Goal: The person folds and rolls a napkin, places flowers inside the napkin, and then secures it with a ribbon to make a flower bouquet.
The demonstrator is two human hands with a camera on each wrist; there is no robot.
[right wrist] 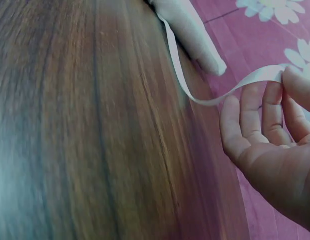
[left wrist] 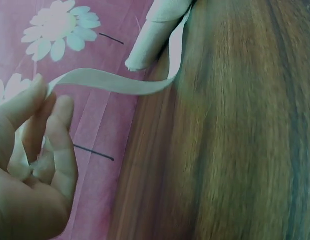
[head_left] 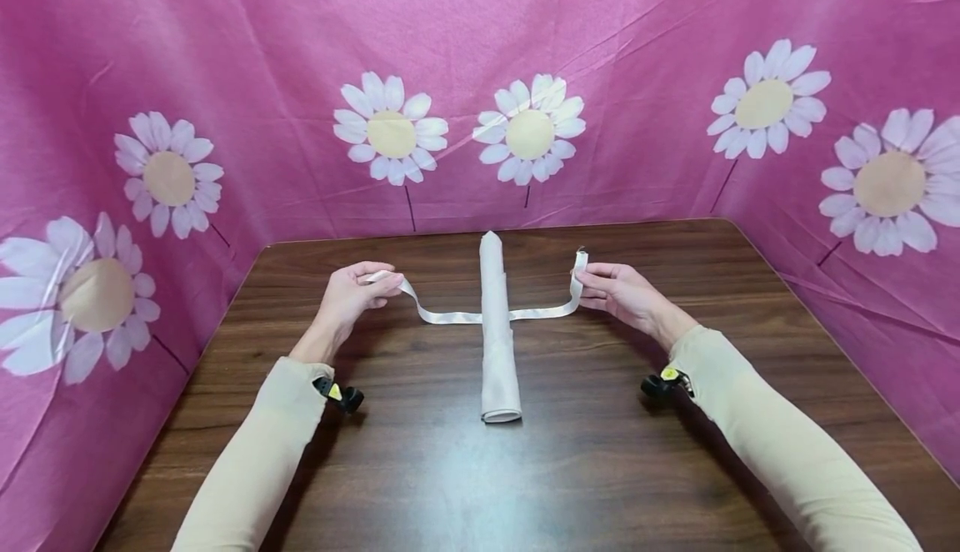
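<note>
A rolled white cloth (head_left: 498,343) lies lengthwise on the table, its open rolled end toward me. Under it passes a white ribbon (head_left: 453,318), coming out on both sides. My left hand (head_left: 352,293) pinches one end of the ribbon between thumb and fingers, raised above the table to the left of the roll. On the other side, my right hand (head_left: 626,293) pinches the ribbon near its other end, a short tip standing up past the fingers. Both wrist views show the ribbon sagging from the pinching fingers (right wrist: 247,112) down to the table beside the roll.
The dark wooden table (head_left: 420,485) reaches back to a pink curtain (head_left: 285,35) printed with white daisies, which also hangs along both sides. A small black device (head_left: 347,398) is strapped at the left wrist, another black device (head_left: 660,385) at the right.
</note>
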